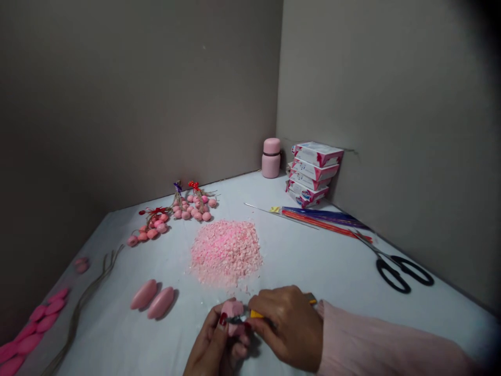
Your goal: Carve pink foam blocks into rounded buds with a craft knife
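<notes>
Gripping, both curled: left hand (211,342) round a pink block (234,307), right hand (287,321) round a yellow cutter (256,314).

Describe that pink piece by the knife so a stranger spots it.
On the white table, find the heap of pink shavings. Just nearer the camera, the left hand holds the pink piece. It looks faceted, unlike the two smooth ovals to its left.
</notes>
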The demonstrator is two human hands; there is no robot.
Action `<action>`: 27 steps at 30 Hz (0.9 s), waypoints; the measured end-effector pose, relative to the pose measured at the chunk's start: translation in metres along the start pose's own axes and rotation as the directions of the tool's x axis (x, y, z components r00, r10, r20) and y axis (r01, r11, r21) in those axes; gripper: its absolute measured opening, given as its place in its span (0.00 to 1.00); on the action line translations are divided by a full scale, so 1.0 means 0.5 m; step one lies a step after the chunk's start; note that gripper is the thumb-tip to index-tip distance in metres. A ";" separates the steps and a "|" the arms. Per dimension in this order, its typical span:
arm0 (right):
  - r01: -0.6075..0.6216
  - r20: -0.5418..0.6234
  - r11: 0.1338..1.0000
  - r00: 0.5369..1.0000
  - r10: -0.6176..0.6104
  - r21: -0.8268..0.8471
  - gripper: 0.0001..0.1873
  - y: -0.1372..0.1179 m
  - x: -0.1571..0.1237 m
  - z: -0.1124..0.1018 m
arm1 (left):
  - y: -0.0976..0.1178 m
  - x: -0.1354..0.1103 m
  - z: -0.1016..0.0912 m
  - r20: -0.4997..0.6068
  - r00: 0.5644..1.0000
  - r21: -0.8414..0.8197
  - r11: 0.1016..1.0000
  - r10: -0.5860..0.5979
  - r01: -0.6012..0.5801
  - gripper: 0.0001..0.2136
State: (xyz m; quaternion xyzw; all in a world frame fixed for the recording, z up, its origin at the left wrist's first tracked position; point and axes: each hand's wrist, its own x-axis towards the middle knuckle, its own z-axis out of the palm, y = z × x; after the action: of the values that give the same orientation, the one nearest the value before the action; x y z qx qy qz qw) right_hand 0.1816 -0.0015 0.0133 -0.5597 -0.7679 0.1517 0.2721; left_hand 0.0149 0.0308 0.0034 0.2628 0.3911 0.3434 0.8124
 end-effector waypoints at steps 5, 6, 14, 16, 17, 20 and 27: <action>-0.091 -0.006 0.996 0.996 0.091 -0.018 0.12 0.012 0.007 -0.002 | -0.005 0.000 -0.006 0.062 0.998 0.051 0.998 0.025 -0.029 0.15; -0.119 -0.017 0.993 0.993 0.119 -0.019 0.13 0.014 0.009 -0.004 | -0.006 -0.001 -0.008 0.075 0.997 0.056 0.998 0.020 -0.025 0.15; -0.010 -0.056 0.996 0.998 0.014 0.086 0.13 0.004 0.001 -0.010 | -0.007 0.003 -0.005 0.060 0.997 -0.056 0.997 0.052 -0.048 0.15; 0.033 -0.044 0.996 0.999 -0.029 0.081 0.12 -0.001 -0.002 -0.007 | -0.007 0.005 -0.006 0.074 0.996 -0.050 0.998 0.044 -0.041 0.15; 0.041 -0.041 0.996 0.998 -0.038 0.078 0.13 -0.003 -0.003 -0.006 | -0.007 0.006 -0.007 0.077 0.996 -0.037 0.999 0.043 -0.040 0.16; 0.030 -0.035 0.997 0.999 -0.028 0.069 0.12 -0.003 -0.002 -0.003 | -0.008 0.007 -0.011 0.087 0.994 0.012 0.998 0.063 -0.064 0.16; -0.138 -0.031 0.990 0.990 0.139 0.008 0.14 0.021 0.011 -0.011 | -0.004 -0.001 -0.006 0.085 0.994 0.087 0.994 0.063 -0.071 0.15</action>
State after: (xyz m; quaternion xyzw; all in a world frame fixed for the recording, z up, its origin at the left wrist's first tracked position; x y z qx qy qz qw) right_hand 0.1916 0.0069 0.0134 -0.6132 -0.7224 0.1636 0.2744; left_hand 0.0127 0.0295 0.0005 0.3262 0.3632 0.3414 0.8032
